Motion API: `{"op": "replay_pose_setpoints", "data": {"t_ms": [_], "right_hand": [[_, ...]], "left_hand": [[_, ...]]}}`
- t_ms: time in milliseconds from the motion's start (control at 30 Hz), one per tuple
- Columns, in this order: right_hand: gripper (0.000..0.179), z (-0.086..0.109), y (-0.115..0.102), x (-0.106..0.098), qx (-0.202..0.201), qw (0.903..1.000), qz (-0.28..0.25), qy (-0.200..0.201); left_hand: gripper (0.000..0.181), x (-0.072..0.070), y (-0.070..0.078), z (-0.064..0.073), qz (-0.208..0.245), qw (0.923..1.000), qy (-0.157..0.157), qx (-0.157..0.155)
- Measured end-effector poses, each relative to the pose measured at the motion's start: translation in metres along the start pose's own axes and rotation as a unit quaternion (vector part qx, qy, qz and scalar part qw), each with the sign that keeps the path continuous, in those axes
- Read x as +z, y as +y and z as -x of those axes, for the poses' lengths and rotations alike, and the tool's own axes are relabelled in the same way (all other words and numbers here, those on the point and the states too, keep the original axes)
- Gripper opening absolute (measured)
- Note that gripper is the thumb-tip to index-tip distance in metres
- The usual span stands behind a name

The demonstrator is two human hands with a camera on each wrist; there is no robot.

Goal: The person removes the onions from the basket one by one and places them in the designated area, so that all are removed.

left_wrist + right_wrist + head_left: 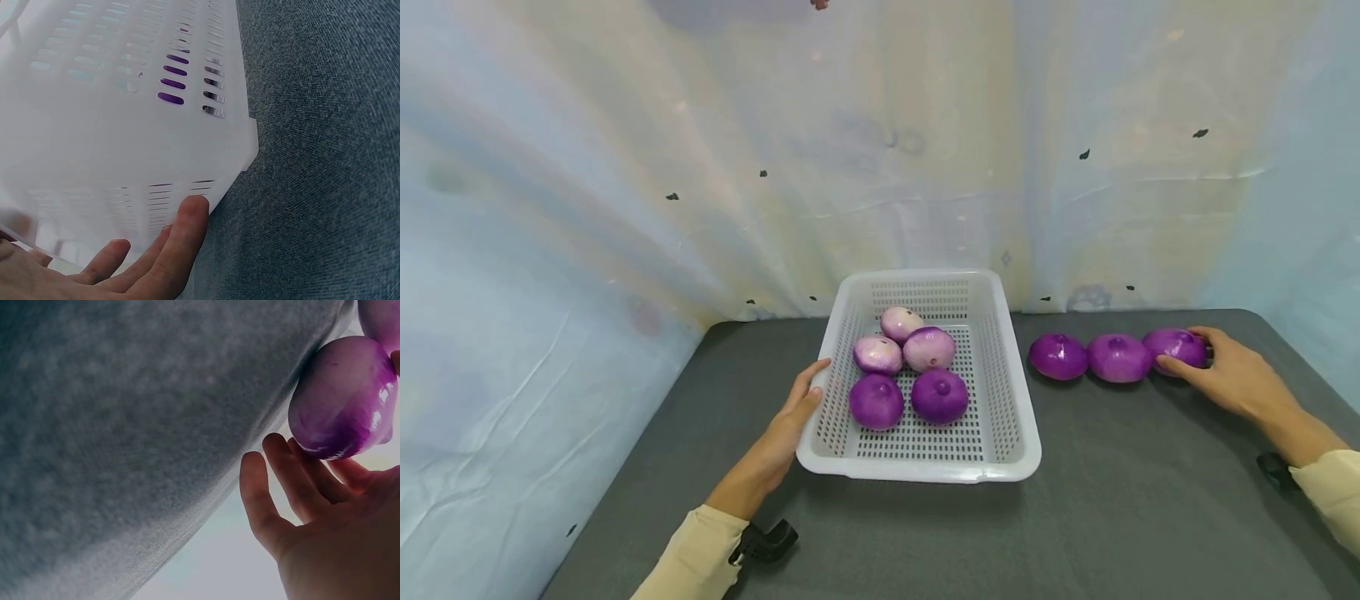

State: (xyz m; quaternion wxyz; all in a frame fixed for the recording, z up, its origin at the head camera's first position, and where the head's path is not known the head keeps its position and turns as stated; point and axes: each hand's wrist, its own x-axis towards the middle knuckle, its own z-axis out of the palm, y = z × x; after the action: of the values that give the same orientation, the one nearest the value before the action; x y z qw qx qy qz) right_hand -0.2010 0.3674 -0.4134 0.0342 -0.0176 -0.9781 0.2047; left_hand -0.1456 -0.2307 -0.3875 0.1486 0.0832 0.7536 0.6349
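My left hand [782,433] holds the left rim of a white perforated plastic basket [917,469], thumb at the rim. In the left wrist view its fingers [187,228] lie along the outer wall. Several purple onions sit inside: two deep purple ones, such as this onion [939,396], in front, and paler ones behind. At the right, my right hand [1247,375] grips the rightmost onion [1172,347] of a row of three, thumb in front and fingers behind. The right wrist view shows that onion [344,400] against the fingers, with the little finger apart from it.
Beside the gripped onion stand a middle onion [1118,358] and a left onion [1057,357], just right of the basket. Everything rests on a dark grey cloth-covered table [1112,517]. A pale patterned sheet [925,167] hangs behind the table's far edge.
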Motion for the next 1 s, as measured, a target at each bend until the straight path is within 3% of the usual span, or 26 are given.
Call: {"op": "replay_pose_setpoints", "data": {"t_ms": [433,733,1000], "right_hand": [[0.094,-0.0024,0.0023,-0.002,-0.015,0.9998,-0.004,-0.014],[0.095,-0.002,0.0018,-0.0011,-0.003,1.0,0.003,0.005],[0.095,-0.0029,0.0027,0.0011,-0.033,0.9994,-0.007,0.009]], "left_hand": [[0.048,0.0004,-0.0011,0.0019,-0.008,1.0,-0.001,-0.001],[0.049,0.0003,-0.0005,-0.0001,-0.01,0.9999,-0.003,0.002],[0.049,0.0,-0.0004,0.0007,-0.01,0.9999,0.004,-0.002]]}}
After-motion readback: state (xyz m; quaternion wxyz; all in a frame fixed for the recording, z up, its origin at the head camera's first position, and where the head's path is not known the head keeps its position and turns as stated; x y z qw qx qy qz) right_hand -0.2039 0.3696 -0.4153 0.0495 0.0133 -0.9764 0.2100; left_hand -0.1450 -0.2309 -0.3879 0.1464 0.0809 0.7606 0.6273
